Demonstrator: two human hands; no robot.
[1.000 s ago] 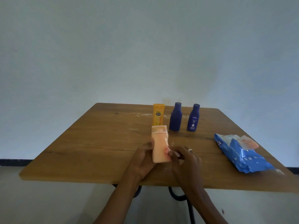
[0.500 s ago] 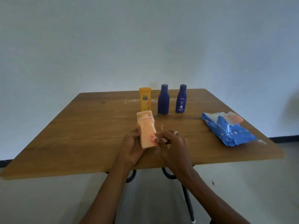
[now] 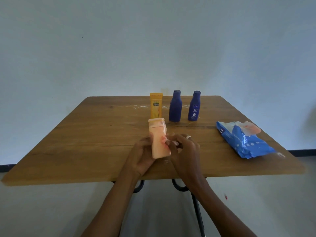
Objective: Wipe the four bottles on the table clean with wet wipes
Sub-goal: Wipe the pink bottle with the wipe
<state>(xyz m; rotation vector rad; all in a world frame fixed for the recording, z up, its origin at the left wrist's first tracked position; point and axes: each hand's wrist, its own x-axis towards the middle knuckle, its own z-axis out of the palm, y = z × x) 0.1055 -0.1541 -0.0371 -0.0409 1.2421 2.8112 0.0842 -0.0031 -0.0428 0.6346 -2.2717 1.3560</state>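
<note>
Peach bottle (image 3: 159, 139) is up off the desk (image 3: 85, 142), long axis running 6 to 12 with the cap at 12. Left hand (image 3: 142, 156) wraps it from 9; right hand (image 3: 183, 149) pinches a white wipe (image 3: 172, 142) against its 3 o'clock side, so that's the nearer grip for wiping. Smooth rounded plastic, probably slippery wet. Yellow tube (image 3: 156, 106) and two blue bottles (image 3: 175, 106) stand at 12; crinkly wipes pack (image 3: 244, 141) at 3.
</note>
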